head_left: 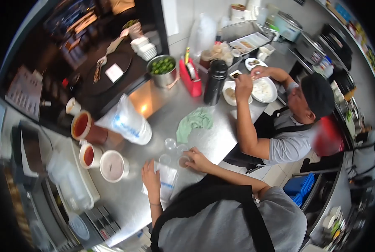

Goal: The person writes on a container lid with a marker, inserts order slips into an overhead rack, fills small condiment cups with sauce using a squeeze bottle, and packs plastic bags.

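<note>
My right hand (196, 160) closes around a small clear cup (183, 161) on the steel counter (141, 201). Just beyond it stand more small clear cups (170, 144). My left hand (151, 178) lies with its fingers stretched over the edge of a flat plastic bag (166, 180) with blue print. Left of that hand is a white tub (114, 166) with pale contents. Beside the tub stands a cup of red sauce (89, 156). A green cloth (194, 123) lies crumpled beyond the cups.
A co-worker (288, 113) in a black cap handles food over white plates (264, 90) at the right. Farther back stand a black bottle (215, 82), a red tape dispenser (190, 77), a pot of green fruit (162, 69) and a filled plastic bag (126, 122).
</note>
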`<state>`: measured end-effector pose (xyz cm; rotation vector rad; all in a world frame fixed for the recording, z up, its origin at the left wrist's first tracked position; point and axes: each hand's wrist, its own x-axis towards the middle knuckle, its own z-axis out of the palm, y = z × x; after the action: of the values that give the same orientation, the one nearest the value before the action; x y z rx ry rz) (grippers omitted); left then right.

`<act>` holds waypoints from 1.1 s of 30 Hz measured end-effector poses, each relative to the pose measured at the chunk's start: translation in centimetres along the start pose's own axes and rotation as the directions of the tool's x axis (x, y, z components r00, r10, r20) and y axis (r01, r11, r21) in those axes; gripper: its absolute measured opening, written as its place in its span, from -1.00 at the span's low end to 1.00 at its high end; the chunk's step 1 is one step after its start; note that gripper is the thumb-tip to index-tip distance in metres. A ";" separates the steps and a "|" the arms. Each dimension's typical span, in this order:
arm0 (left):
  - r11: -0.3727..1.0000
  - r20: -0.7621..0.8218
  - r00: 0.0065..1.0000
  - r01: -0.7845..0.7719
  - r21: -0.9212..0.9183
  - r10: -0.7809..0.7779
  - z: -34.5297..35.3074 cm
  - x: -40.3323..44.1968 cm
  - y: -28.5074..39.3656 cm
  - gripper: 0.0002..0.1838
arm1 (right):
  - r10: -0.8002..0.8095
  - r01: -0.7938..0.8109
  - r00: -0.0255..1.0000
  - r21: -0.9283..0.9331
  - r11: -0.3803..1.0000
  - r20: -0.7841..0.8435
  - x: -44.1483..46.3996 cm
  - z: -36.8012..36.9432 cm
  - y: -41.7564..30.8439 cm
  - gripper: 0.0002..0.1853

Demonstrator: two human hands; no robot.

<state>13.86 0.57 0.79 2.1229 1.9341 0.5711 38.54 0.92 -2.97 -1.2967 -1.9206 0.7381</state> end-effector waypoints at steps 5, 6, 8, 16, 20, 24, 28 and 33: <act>0.993 0.052 0.999 0.000 -0.115 0.006 -2.0 0.7 -0.2 -0.45 | -0.086 0.087 0.995 0.024 0.996 -0.055 7.8 -10.3 -7.5 -0.57; 0.988 0.042 0.999 0.008 -0.155 -0.002 -2.6 0.8 -0.1 -0.48 | -0.266 0.239 0.939 -0.141 0.961 -0.217 10.3 -13.9 -9.2 -0.61; 0.976 0.024 0.998 0.053 -0.211 -0.049 -4.2 1.1 0.7 -0.49 | -0.377 0.302 0.841 -0.241 0.922 -0.388 15.5 -21.3 -10.3 -0.74; 0.601 0.037 0.911 0.301 -0.740 -0.411 -6.6 2.2 2.8 -0.50 | 0.159 -0.355 0.926 -0.652 0.670 -0.342 40.6 -41.8 15.5 -0.76; 0.362 0.103 0.901 0.271 -0.892 -0.420 -5.7 1.8 3.8 -0.52 | 0.381 -0.472 0.880 -0.605 0.641 -0.283 43.9 -42.1 31.4 -0.60; 0.175 0.129 0.837 0.258 -0.950 -0.532 -6.8 0.7 5.1 -0.56 | 0.524 -0.447 0.838 -0.740 0.503 -0.150 41.3 -42.5 30.9 -0.51; -0.099 0.232 0.825 0.212 -0.972 -0.516 -7.1 0.0 5.3 -0.59 | 0.575 -0.478 0.806 -0.730 0.488 -0.143 42.1 -43.0 30.9 -0.48; -0.208 0.230 0.894 0.159 -0.965 -0.385 -8.3 0.5 6.2 -0.58 | 0.541 -0.509 0.821 -0.661 0.551 -0.181 41.6 -44.3 29.4 -0.43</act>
<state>16.05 -0.49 10.86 0.4949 0.9998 1.4919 79.12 53.19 10.47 -2.4271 -1.9075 0.2871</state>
